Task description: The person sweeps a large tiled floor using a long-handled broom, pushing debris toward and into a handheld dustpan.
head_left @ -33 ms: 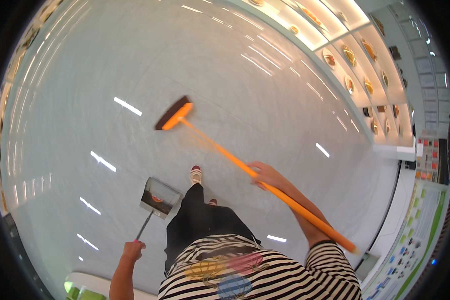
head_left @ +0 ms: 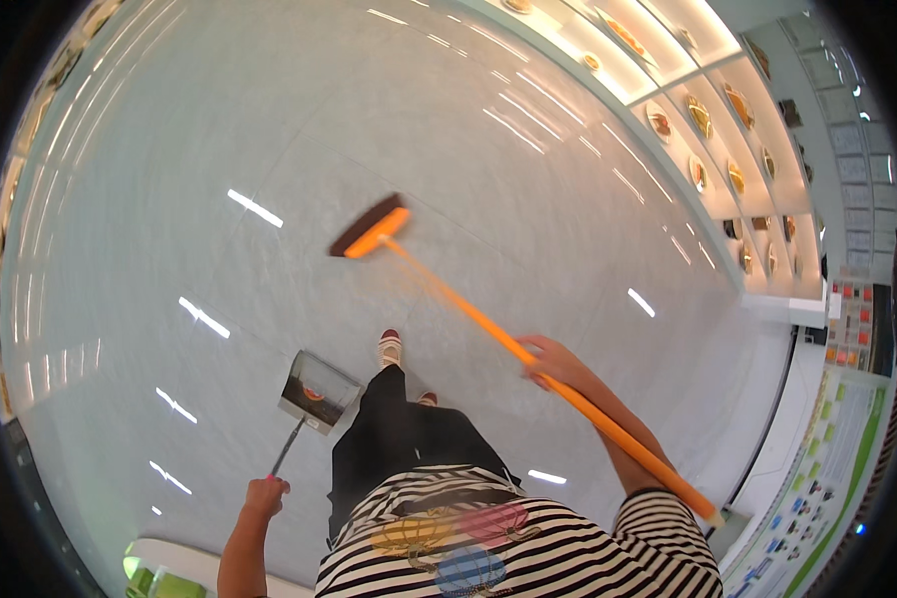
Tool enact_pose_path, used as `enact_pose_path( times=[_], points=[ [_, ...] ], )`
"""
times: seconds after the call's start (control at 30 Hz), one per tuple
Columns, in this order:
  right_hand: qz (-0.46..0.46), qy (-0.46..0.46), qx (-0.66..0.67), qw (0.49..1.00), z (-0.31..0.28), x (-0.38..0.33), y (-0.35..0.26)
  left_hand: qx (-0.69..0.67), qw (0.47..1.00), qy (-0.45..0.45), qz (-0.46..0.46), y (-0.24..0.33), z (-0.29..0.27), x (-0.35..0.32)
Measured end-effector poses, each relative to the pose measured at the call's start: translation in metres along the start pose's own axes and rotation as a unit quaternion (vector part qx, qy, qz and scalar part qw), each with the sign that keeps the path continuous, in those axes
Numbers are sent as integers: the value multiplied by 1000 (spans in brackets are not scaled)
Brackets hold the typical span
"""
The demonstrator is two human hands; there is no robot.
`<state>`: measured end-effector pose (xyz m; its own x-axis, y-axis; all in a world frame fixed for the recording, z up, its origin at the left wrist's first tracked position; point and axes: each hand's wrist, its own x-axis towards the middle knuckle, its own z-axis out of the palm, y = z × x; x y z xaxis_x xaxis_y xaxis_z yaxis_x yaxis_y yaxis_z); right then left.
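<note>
My right hand point(head_left: 553, 361) is closed round the orange handle of a broom point(head_left: 478, 317). The handle slants from beside my right arm out across the floor. At its far end, the broom head point(head_left: 371, 233), orange with dark bristles, is in front of my feet and tilted. To the left, my left hand point(head_left: 266, 494) grips the thin grey handle of a long-handled dustpan point(head_left: 345, 396). The pan lies left of my front shoe, and I cannot tell whether it touches the floor. A small reddish patch shows inside the pan; what it is I cannot make out.
Lit white shelves point(head_left: 710, 149) with plates of food-like items stand at the far right. A green and white panel point(head_left: 817, 488) runs along the near right. Green shapes point(head_left: 169, 585) are at the lower left. The grey floor point(head_left: 189, 130) is glossy with light reflections.
The broom head has moved a little to the right, and my right hand has shifted right and slightly down with the handle. My left hand and the dustpan have hardly moved.
</note>
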<state>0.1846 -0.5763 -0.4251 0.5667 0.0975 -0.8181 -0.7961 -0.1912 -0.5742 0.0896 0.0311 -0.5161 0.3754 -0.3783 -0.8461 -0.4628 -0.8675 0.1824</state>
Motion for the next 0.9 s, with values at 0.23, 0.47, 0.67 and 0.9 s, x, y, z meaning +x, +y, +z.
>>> enact_pose_path(
  times=[0.23, 0.47, 0.67, 0.9],
  points=[
    [193, 195, -14, 961, -69, -157, 72, -6, 999, -38, -4, 35, -7, 19],
    [168, 193, 0, 967, -67, -188, 34, -27, 997, -70, -35, 46, -24, 34],
    [-17, -27, -11, 999, -46, -21, -9, -99, 987, -72, -106, 45, -18, 53],
    [-116, -144, -31, 982, 33, 194, -134, -188, 963, -21, -192, 71, -50, 40]
  ],
)
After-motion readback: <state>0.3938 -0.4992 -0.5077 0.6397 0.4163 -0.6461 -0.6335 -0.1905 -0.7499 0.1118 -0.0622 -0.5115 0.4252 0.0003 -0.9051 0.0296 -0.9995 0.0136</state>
